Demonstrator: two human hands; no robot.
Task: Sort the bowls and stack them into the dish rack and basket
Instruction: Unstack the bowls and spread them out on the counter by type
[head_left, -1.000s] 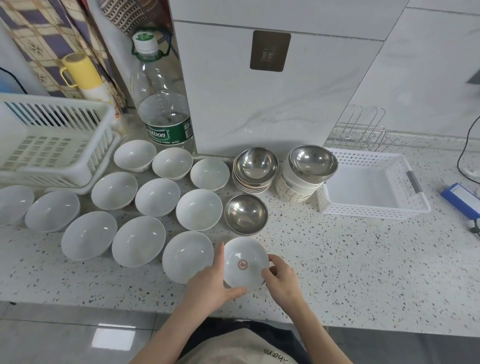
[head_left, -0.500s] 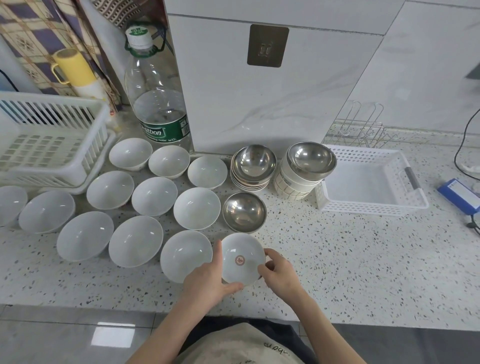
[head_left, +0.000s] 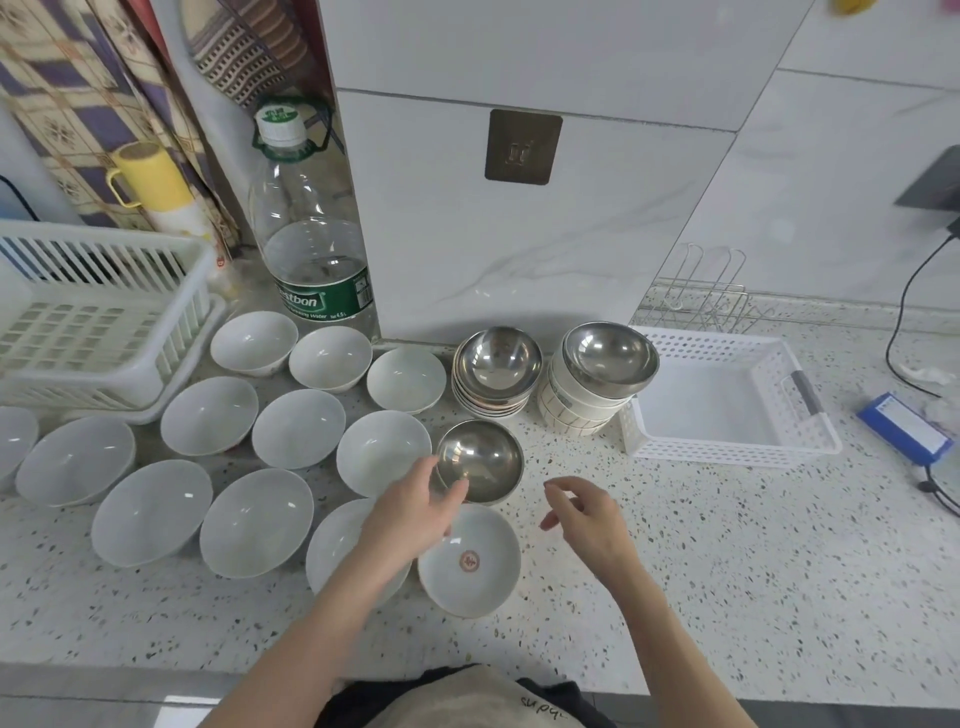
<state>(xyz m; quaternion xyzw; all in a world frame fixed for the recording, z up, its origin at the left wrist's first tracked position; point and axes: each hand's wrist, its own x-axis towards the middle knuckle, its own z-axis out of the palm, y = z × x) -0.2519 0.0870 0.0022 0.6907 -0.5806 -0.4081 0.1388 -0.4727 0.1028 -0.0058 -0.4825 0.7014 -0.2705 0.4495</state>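
Now left hand (head_left: 415, 512) touches steel bowl (head_left: 480, 460) rim; right hand (head_left: 587, 519) hovers.

On a kitchen counter (head_left: 727, 561), rows of bowls (head_left: 298, 428) spread toward nine o'clock from a lone steel bowl (head_left: 480, 460), with a dish rack (head_left: 98, 312) at ten o'clock, a water bottle (head_left: 311, 249) at eleven, two bowl stacks (head_left: 496, 371) at twelve and a basket (head_left: 727, 397) at two.
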